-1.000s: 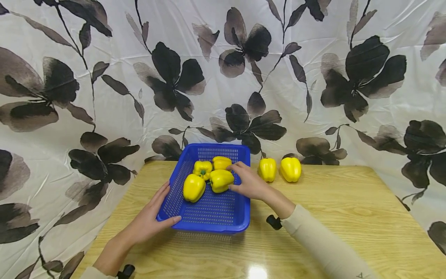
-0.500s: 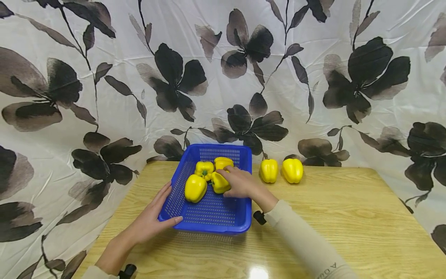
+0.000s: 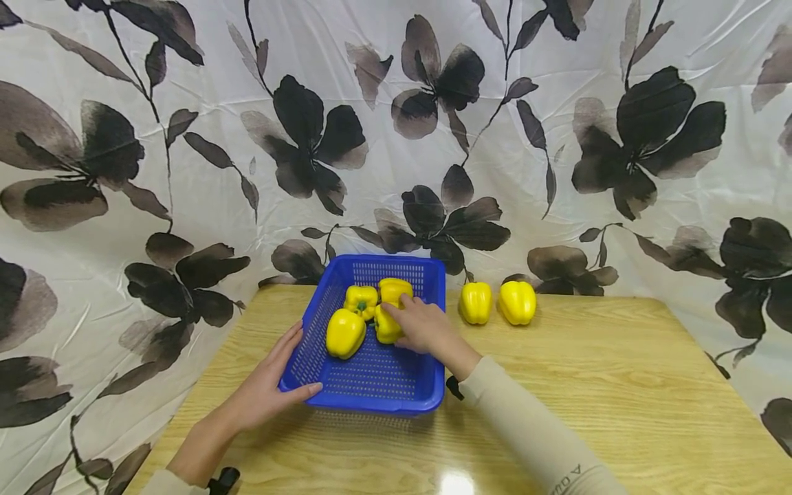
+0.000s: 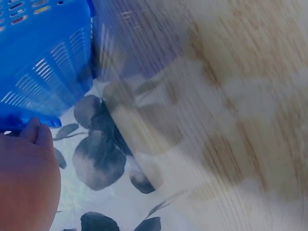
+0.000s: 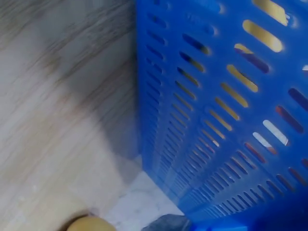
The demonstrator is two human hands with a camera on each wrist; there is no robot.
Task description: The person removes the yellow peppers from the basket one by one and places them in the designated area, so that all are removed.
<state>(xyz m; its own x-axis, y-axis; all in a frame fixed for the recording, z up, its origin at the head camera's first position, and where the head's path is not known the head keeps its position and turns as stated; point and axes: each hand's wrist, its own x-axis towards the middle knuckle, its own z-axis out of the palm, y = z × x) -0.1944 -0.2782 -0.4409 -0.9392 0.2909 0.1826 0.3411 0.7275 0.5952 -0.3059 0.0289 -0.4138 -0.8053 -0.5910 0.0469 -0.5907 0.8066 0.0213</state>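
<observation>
The blue perforated plastic basket [image 3: 383,401] stands on the table, with several yellow bell peppers inside. My left hand [image 3: 266,388] holds its near left corner, the thumb over the rim and the fingers along the outer side. In the left wrist view the fingertips show at the rim of the basket [image 4: 53,79]. My right hand [image 3: 427,326] reaches over the right rim and grips one bell pepper [image 3: 386,330], partly covered by the fingers. Beside it lie another bell pepper [image 3: 361,300], a larger one [image 3: 345,333] and one at the back [image 3: 394,285].
Two more yellow bell peppers [image 3: 475,302] stand on the wooden table [image 3: 588,385] right of the basket, near its back edge. A floral cloth [image 3: 371,137] hangs behind. In the right wrist view, the basket's slotted wall [image 5: 202,120] fills the right side.
My right hand has moved left, farther into the basket, its fingers now over the bell pepper they stood beside. The left hand and the basket stay in place.
</observation>
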